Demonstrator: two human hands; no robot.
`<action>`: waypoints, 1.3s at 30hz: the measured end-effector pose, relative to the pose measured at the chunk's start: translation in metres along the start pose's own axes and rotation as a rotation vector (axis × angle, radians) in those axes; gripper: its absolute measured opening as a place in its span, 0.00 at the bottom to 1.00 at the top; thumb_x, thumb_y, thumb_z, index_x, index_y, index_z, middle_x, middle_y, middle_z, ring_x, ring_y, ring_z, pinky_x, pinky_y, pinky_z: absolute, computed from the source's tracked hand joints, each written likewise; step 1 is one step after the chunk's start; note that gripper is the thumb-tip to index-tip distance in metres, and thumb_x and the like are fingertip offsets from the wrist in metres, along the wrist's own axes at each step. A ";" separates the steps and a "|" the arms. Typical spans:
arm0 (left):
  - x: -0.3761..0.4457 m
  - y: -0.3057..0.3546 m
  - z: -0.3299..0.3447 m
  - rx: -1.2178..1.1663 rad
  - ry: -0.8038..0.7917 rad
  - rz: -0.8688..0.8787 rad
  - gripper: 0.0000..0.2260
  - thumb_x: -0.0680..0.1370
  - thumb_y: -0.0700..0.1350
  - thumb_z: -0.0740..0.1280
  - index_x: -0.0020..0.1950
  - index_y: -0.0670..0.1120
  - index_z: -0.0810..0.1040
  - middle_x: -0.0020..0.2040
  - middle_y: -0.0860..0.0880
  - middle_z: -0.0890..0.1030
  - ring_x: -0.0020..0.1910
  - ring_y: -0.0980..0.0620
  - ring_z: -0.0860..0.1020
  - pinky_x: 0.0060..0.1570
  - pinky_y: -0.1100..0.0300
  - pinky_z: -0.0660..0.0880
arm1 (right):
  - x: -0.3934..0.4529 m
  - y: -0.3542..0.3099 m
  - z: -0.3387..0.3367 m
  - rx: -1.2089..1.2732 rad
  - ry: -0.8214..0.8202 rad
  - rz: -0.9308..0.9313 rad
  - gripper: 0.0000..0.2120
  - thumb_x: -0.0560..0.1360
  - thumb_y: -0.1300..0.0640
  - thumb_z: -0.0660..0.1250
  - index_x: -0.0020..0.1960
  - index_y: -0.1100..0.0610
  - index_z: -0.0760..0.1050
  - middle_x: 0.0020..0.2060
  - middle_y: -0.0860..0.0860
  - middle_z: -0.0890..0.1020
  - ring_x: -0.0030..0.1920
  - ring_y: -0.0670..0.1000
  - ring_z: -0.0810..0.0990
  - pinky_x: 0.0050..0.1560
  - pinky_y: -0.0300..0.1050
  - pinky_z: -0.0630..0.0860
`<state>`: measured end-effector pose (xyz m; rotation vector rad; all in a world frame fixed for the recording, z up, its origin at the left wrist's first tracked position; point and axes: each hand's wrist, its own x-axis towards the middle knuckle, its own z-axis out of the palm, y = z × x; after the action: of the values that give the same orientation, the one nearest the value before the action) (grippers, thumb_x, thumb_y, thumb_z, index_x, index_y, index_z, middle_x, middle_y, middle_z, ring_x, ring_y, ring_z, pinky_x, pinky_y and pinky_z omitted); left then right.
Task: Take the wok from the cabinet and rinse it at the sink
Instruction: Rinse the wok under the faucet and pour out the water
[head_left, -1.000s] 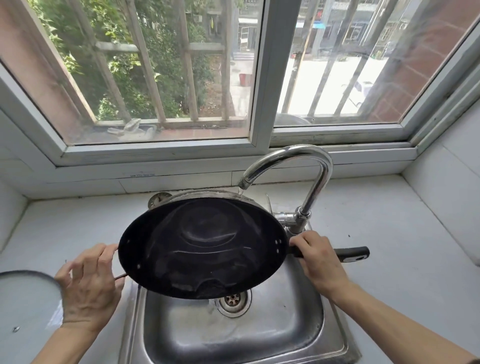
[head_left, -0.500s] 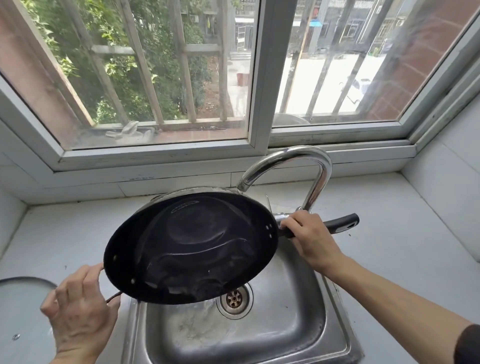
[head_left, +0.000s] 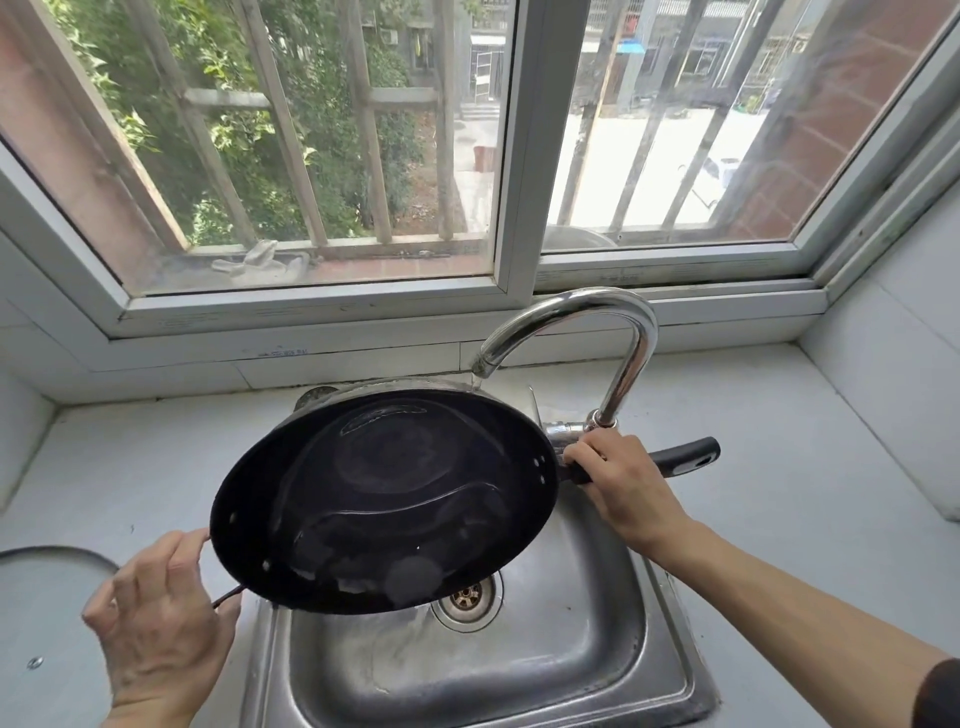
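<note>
The black wok (head_left: 384, 499) hangs tilted over the steel sink (head_left: 571, 654), its left rim lower and its open side facing me. Water pools in its lower part, and a thin stream falls onto its far rim from the faucet (head_left: 613, 332). My right hand (head_left: 618, 483) grips the wok's long black handle (head_left: 685, 457) close to the rim. My left hand (head_left: 161, 623) holds the small wire loop handle at the wok's lower left edge, fingers curled around it.
A glass lid (head_left: 47, 623) lies on the white counter at the far left. The sink drain (head_left: 467, 597) sits just below the wok's lower edge. The window sill and white tiled walls close in the counter at the back and right.
The wok has tipped further, its handle side raised and its left rim dropped. My right hand rose with the handle toward the faucet base; my left hand sank toward me. Water now runs from the spout.
</note>
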<state>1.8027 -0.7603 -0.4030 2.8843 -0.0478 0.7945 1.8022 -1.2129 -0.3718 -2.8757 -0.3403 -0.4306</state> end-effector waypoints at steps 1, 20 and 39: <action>0.000 0.000 0.000 0.000 -0.004 0.005 0.30 0.65 0.54 0.61 0.62 0.38 0.75 0.57 0.40 0.74 0.56 0.39 0.72 0.61 0.60 0.54 | -0.003 0.001 0.000 0.004 0.000 0.007 0.18 0.63 0.71 0.74 0.48 0.56 0.77 0.43 0.51 0.77 0.43 0.54 0.74 0.40 0.47 0.68; 0.022 0.037 -0.003 -0.063 -0.033 0.244 0.33 0.65 0.59 0.74 0.64 0.41 0.73 0.56 0.40 0.77 0.55 0.38 0.71 0.60 0.58 0.56 | -0.062 0.024 -0.027 -0.022 -0.020 0.162 0.20 0.64 0.71 0.74 0.49 0.52 0.74 0.43 0.47 0.74 0.42 0.53 0.72 0.40 0.48 0.68; 0.057 0.071 0.007 0.007 0.112 0.541 0.27 0.64 0.44 0.69 0.63 0.42 0.74 0.56 0.43 0.77 0.55 0.43 0.72 0.51 0.47 0.63 | -0.118 0.031 -0.028 0.030 -0.028 0.352 0.16 0.67 0.68 0.74 0.48 0.52 0.75 0.42 0.46 0.74 0.41 0.51 0.72 0.41 0.49 0.71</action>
<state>1.8496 -0.8309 -0.3701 2.8492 -0.8395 1.0315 1.6932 -1.2721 -0.3880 -2.8312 0.1541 -0.3165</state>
